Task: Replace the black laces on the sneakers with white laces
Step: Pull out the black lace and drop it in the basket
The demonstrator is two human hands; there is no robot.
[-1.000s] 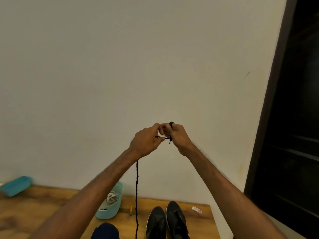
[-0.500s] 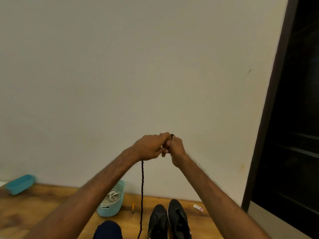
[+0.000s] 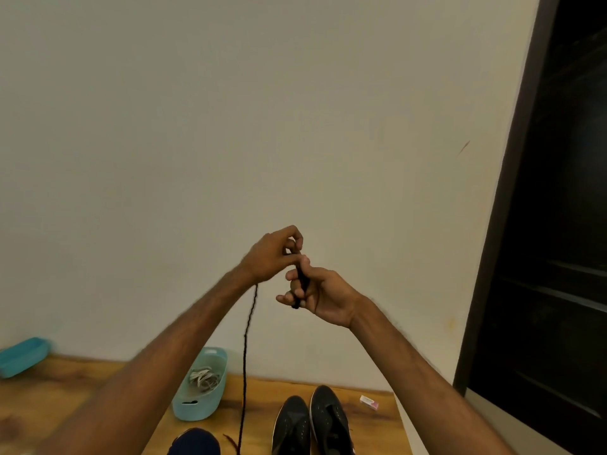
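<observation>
Holding a black lace [image 3: 248, 323] up before a pale wall, 2 bare hands work close together. The left hand [image 3: 272, 254] pinches the lace between thumb and fingertips, and its long tail hangs straight down to the wooden table [image 3: 65, 395]. The right hand [image 3: 323, 298] curls its fingers round a small wound bundle of the same lace. 2 dark sneakers [image 3: 312, 421] stand at the table's near edge, toward its right side. White laces [image 3: 203, 377] lie in a pale blue tub [image 3: 197, 407] to their left. The lace looks light, soft and limp, likely to unwind, so a firm pinch close to the bundle seems best.
</observation>
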